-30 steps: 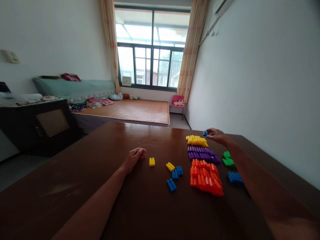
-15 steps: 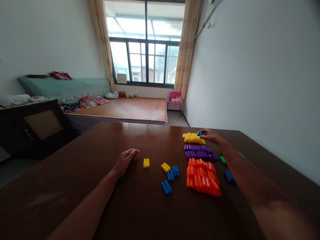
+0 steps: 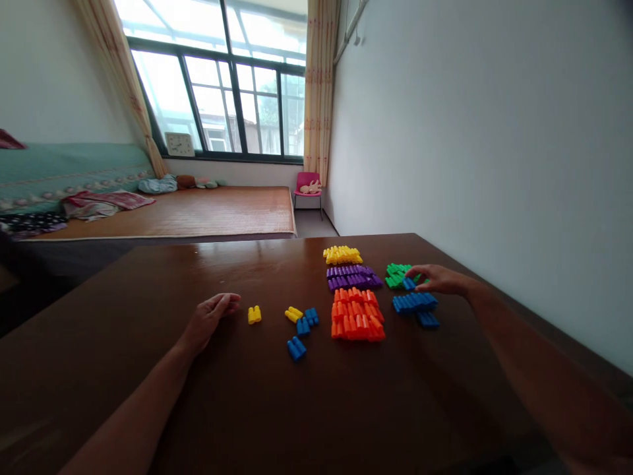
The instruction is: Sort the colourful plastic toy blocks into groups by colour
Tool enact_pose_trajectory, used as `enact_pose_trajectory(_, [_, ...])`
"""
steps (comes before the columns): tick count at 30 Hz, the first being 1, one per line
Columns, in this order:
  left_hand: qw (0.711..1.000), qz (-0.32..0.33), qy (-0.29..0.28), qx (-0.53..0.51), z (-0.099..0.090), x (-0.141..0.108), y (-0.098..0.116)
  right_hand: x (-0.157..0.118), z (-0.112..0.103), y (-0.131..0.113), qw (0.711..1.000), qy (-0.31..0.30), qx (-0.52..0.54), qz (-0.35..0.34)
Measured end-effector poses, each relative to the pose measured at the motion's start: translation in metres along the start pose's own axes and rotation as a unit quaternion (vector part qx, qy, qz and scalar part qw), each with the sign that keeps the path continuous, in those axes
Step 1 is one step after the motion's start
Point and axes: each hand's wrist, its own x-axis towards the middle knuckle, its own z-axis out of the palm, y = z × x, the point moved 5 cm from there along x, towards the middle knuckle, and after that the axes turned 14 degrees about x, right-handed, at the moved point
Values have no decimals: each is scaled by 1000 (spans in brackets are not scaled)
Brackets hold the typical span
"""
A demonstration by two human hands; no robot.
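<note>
My right hand pinches a blue block between thumb and fingers, at the near edge of the green blocks and just above the row of blue blocks. My left hand rests on the table with its fingers curled together; whether anything is in them is hidden. Right of it lies one yellow block. Farther right are another yellow block and three loose blue blocks. Orange blocks, purple blocks and yellow blocks lie in grouped rows.
The brown table fills the foreground. Behind it stand a bed with cloths on it and a pink chair with a soft toy. A white wall runs along the right side.
My right hand has moved from beside the yellow rows to the green and blue groups, still with the blue block. The view has turned right. My left hand stays on the table.
</note>
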Motion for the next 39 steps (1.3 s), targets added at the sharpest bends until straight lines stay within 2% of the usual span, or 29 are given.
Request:
enact_pose_trajectory(3, [1000,3,-4,8,0,1,0,-14,12,6,1000,-10,-16,11])
enact_pose_trajectory(8, [1000,14,-7,2,0,2,-5,-19,30,-9,999,-20,-25,11])
enact_pose_trajectory(13, [999,29,-12,-3,4,-3,-6,-19,31,-7,999,-43,-33,7])
enact_pose_trajectory(16, [999,39,-8,-3,6,-5,-3,-11,29,-3,998,-28,-59,13])
enact_pose_trajectory(18, [999,43,-9,0,7,-6,-1,-5,38,-19,996,2,-84,-9])
enact_pose_trajectory(20, [999,47,-11,6,8,-7,0,-3,64,-56,993,21,-88,-70])
enact_pose_trajectory(22, [999,51,-10,15,8,-7,-1,-6,107,-105,987,10,-69,-148])
enact_pose_trajectory(25, [998,55,-10,24,8,-6,-4,-10,182,-177,964,-58,-41,-256])
enact_pose_trajectory(27, [998,56,-10,18,9,-5,-7,-5,219,-211,949,-95,-40,-299])
enact_pose_trajectory(29, [998,59,-8,11,9,-4,-8,10,238,-231,943,-89,-50,-316])
enact_pose_trajectory(33, [998,55,-10,3,11,-4,-8,50,254,-253,948,-44,-82,-305])
enact_pose_trajectory(36, [998,62,-12,3,11,-5,-5,66,278,-266,950,-78,-91,-287])
enact_pose_trajectory(39, [997,78,-12,14,10,-7,-1,68,305,-277,954,-121,-66,-265])
